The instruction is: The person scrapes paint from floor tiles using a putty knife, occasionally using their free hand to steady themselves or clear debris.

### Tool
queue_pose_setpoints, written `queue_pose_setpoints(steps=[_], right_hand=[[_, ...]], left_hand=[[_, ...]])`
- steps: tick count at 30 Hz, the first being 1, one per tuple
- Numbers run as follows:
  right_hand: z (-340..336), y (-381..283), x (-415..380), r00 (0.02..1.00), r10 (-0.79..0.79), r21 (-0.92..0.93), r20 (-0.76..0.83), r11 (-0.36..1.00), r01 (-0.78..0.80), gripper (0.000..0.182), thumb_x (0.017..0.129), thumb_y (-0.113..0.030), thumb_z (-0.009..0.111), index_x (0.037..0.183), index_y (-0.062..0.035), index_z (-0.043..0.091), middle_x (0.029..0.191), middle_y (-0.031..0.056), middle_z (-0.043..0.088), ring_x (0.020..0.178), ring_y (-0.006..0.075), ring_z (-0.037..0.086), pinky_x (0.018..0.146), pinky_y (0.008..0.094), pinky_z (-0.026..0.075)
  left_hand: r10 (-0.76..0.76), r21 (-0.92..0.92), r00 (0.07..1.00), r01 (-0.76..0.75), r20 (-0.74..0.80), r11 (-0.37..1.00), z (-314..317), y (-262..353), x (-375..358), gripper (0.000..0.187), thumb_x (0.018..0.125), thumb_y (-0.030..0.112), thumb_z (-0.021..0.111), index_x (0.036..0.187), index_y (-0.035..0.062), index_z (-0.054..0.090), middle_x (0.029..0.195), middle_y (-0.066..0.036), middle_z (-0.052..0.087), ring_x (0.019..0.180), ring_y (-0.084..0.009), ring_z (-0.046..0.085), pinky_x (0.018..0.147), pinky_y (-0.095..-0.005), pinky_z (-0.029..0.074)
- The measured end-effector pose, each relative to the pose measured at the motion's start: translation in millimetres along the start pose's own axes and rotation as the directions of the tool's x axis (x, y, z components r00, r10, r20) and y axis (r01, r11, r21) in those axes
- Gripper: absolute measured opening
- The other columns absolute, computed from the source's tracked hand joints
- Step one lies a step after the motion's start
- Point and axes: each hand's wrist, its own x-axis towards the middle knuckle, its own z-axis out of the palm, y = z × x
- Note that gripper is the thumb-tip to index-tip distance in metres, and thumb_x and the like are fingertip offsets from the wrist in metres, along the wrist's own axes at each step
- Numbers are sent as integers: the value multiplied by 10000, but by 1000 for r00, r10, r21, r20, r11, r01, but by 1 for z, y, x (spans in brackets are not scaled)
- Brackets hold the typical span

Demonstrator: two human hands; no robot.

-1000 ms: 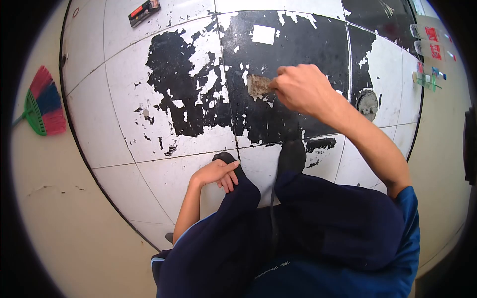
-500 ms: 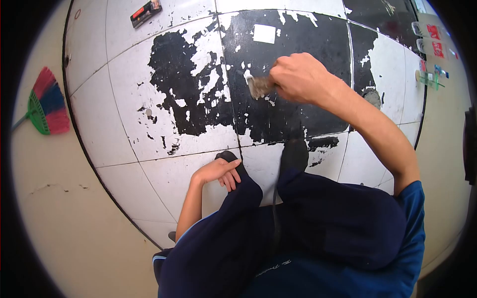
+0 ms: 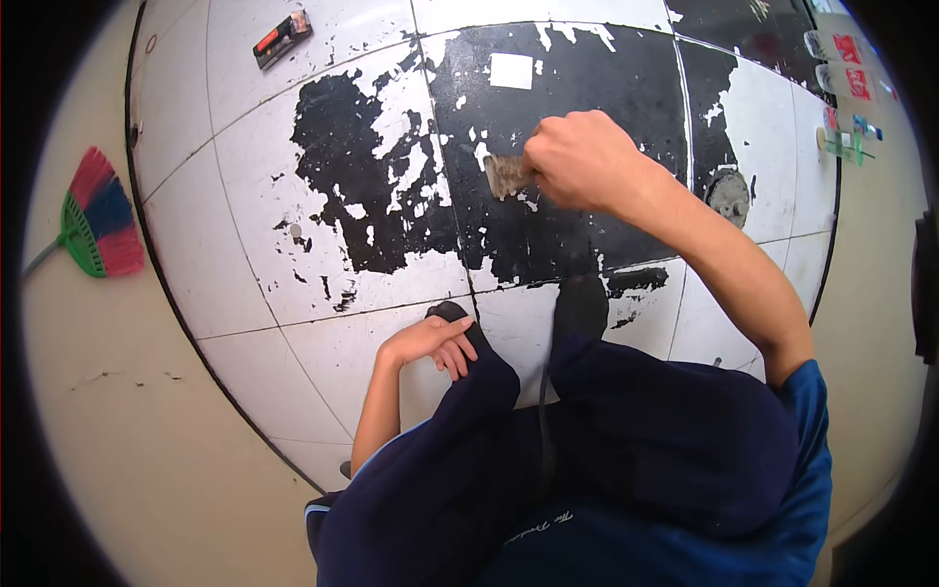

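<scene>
Flooring of pale tiles (image 3: 362, 352) carries a large, ragged black area (image 3: 606, 88), and on its far part lies a small white square (image 3: 511, 71), the landmark for what follows. Well to its left and nearer the person is the broom (image 3: 102, 217); to its left and slightly farther off is the dark box (image 3: 283, 39). The round drain cover (image 3: 728, 199) sits to its right and nearer the person.

The right hand (image 3: 585, 161) is nearer the person than the square and a little to its right, shut in a fist with no visible gap between fingers and palm. It has hold of a scraper (image 3: 506, 177), whose handle is hidden inside the fist. The left hand (image 3: 430, 344), well toward the person from the square and slightly left, lies by the left shin, fingers loosely bent, nothing seen in it.

From the fist, the scraper's head juts to the person's left, its long axis running across the body, directly on the near side of the square. Just past its front edge, slightly left of the square and nearer the person, is a white fleck (image 3: 480, 152). Whether the edge presses the floor, I cannot tell.
</scene>
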Motion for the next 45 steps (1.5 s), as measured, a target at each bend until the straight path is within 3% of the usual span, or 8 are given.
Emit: queue_pose_setpoints(steps=[11, 14, 17, 23, 31, 34, 38, 45], right_hand=[[4, -3, -2, 999, 32, 12, -6, 999, -32, 72, 733, -71, 694, 790, -37, 723, 840, 156, 709, 790, 352, 728, 669, 444, 583], [-14, -4, 3, 974, 130, -25, 188, 992, -128, 102, 723, -67, 708, 820, -41, 728, 876, 158, 714, 809, 348, 730, 683, 439, 585], [7, -7, -3, 999, 14, -29, -52, 999, -16, 106, 711, -60, 718, 814, -43, 732, 843, 158, 715, 780, 347, 731, 666, 440, 585], [-9, -12, -2, 995, 102, -72, 22, 992, -100, 38, 695, -44, 702, 727, -42, 723, 763, 160, 706, 732, 355, 726, 636, 440, 580], [3, 13, -5, 989, 144, 89, 37, 985, -147, 130, 748, -135, 654, 791, -72, 760, 769, 184, 697, 752, 376, 710, 670, 467, 576], [30, 3, 7, 1000, 25, 271, -19, 962, -19, 147, 767, -154, 658, 819, -78, 772, 775, 187, 697, 769, 381, 708, 698, 478, 575], [-2, 1, -2, 991, 133, 20, -16, 991, -132, 135, 772, -150, 657, 813, -96, 773, 799, 182, 705, 789, 383, 710, 718, 480, 576], [-17, 6, 2, 978, 156, -17, 142, 988, -155, 166, 750, -95, 655, 858, -53, 773, 824, 188, 721, 805, 383, 718, 724, 458, 587]], left_hand=[[30, -79, 998, -26, 56, 997, -5, -6, 1, 718, 1087, 522, 345, 1018, -71, 743, 832, -177, 760, 709, -253, 754, 616, -286, 554], [51, -107, 996, -43, 71, 993, -6, -10, 0, 715, 1092, 514, 335, 1055, -80, 731, 849, -182, 760, 726, -264, 756, 632, -293, 557], [55, -113, 995, -46, 80, 993, -7, -9, -1, 714, 1094, 510, 331, 1079, -88, 720, 861, -188, 759, 736, -272, 757, 639, -294, 556], [73, -132, 990, -57, 121, 990, -10, -15, 0, 738, 1068, 575, 350, 1112, -61, 722, 908, -191, 765, 753, -266, 758, 682, -307, 569], [71, -148, 990, -52, 123, 988, -12, -13, 0, 738, 1067, 577, 351, 1150, -63, 708, 932, -189, 765, 775, -274, 759, 703, -307, 571], [99, -207, 985, -69, 139, 976, -13, -20, 2, 738, 1069, 576, 346, 1158, -62, 706, 946, -192, 764, 782, -275, 758, 710, -307, 572], [76, -180, 988, -51, 136, 982, -14, -13, 0, 730, 1071, 569, 350, 1186, -64, 693, 955, -197, 762, 786, -280, 758, 712, -315, 573], [153, -267, 973, -104, 173, 958, -15, -26, 5, 714, 1074, 558, 355, 1243, -65, 663, 996, -208, 757, 812, -298, 759, 717, -323, 574]])
